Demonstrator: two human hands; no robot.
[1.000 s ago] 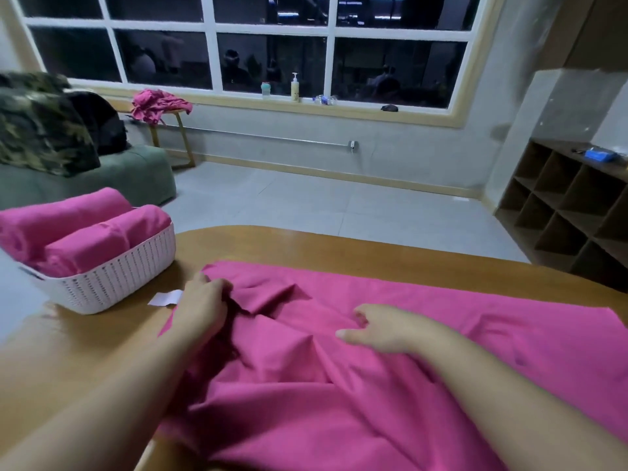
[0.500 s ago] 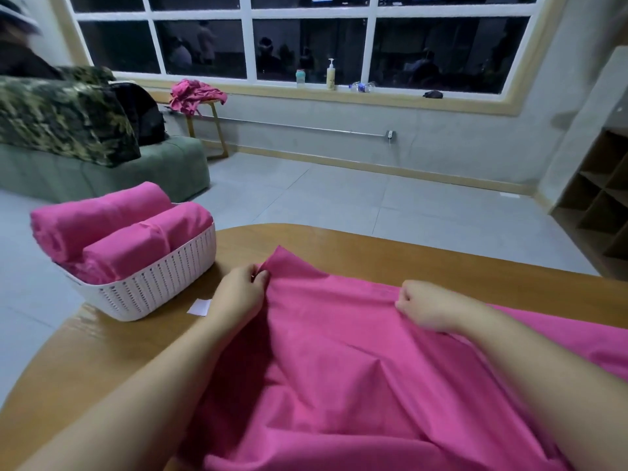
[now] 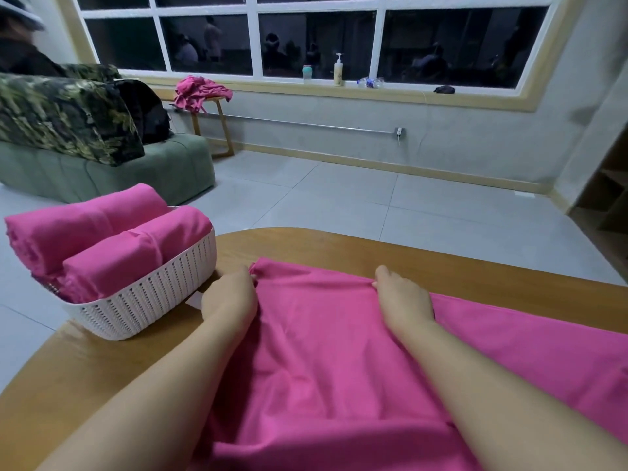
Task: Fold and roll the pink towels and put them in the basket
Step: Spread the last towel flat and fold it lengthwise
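A pink towel (image 3: pixel 323 351) lies spread over the wooden table (image 3: pixel 339 246), its far edge stretched between my hands. My left hand (image 3: pixel 229 297) pinches the towel's far left corner. My right hand (image 3: pixel 402 300) grips the far edge further right, fingers curled into the cloth. A white woven basket (image 3: pixel 146 300) stands at the table's left end, just left of my left hand. Two rolled pink towels (image 3: pixel 112 239) lie in it side by side.
A small white paper scrap (image 3: pixel 194 300) lies between basket and left hand. Beyond the table are a tiled floor, a green sofa (image 3: pixel 136 168) with camouflage cloth, and a stool (image 3: pixel 217 130) bearing crumpled pink towels (image 3: pixel 200 91). Wooden shelves (image 3: pixel 608 198) stand at right.
Both hands moved from the crumpled middle of the towel to its far edge and pulled it taut, smoothing the cloth. The view shifted left and the basket now looks nearer.
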